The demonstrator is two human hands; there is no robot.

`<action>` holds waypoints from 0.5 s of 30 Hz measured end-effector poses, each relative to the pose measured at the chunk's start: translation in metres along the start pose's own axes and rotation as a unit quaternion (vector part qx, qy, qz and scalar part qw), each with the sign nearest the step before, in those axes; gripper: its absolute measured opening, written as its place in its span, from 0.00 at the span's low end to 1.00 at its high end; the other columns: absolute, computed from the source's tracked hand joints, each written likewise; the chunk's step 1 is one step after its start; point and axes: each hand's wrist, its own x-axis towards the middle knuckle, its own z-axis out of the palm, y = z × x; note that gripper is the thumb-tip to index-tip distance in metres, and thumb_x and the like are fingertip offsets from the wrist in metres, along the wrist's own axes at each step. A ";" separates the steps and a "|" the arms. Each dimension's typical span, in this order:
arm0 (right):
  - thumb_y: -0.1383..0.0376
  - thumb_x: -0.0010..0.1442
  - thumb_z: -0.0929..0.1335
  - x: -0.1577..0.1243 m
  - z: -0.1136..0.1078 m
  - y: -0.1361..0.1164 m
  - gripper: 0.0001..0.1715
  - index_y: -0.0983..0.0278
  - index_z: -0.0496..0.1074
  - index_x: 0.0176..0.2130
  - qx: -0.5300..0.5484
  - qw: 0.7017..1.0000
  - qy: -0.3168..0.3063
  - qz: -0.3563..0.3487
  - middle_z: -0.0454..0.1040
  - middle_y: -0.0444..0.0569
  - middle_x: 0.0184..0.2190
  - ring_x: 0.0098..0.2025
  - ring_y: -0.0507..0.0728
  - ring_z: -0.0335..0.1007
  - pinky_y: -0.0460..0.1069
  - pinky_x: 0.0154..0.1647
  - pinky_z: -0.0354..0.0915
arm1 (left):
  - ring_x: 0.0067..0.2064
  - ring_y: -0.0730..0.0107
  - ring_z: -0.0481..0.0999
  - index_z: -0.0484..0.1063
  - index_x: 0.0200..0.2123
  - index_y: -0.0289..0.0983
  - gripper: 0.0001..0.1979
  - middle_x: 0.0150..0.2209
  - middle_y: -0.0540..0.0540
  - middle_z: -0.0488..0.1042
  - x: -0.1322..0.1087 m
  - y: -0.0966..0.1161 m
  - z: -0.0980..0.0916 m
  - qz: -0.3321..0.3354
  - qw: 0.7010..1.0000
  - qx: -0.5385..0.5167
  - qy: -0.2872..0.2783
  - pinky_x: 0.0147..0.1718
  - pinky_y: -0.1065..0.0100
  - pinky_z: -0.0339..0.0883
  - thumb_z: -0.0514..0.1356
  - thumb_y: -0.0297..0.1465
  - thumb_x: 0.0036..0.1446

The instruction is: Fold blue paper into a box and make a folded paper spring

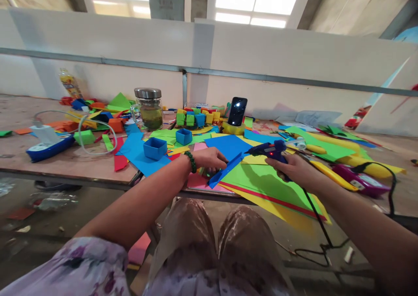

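The wooden table [88,167] is stretching across the view, and the work is happening over its near edge, at the middle. There, a dark blue glue gun [266,150] is lying roughly level, its long axis running across the view and its nozzle pointing left. A narrow, folded blue paper strip [228,169] is slanting beside it: its lower end is reaching toward the person and the left, its upper end pointing away and right, just beside the nozzle.

The right hand [295,169] is wrapping its fingers around the glue gun's handle. The left hand [209,158] is gripping the strip by its left side, the fingers nearly together and the thumb partly hidden.

Around them, a green sheet [267,180] is lying beneath the gun, overlapping a yellow sheet [277,211] that is jutting past the edge. A lidded glass mug [150,113] is standing farther back on the left. A phone [237,111] is leaning upright behind the strip. A black cord [318,217] is hanging below the right hand, beyond the table edge. Two open blue boxes [154,148] are sitting left of the left hand, and small coloured cubes [200,120] are clustering behind them.
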 end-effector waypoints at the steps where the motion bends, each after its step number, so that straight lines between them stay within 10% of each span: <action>1: 0.38 0.49 0.66 -0.001 0.000 -0.001 0.30 0.61 0.59 0.23 -0.005 1.000 -0.002 0.001 0.65 0.42 0.15 0.17 0.50 0.59 0.47 0.19 0.56 | 0.24 0.78 0.71 0.72 0.53 0.37 0.25 0.22 0.54 0.72 0.000 0.000 0.000 0.001 1.000 0.003 0.000 0.23 0.80 0.65 0.59 0.31 0.49; 15: 0.41 0.51 0.65 -0.006 0.001 -0.014 0.29 0.61 0.59 0.19 -0.053 0.999 -0.005 0.013 0.65 0.44 0.14 0.17 0.50 0.58 0.47 0.19 0.54 | 0.23 0.78 0.70 0.72 0.53 0.35 0.26 0.20 0.55 0.69 0.002 -0.002 0.000 0.010 1.000 -0.016 -0.004 0.21 0.80 0.63 0.59 0.31 0.48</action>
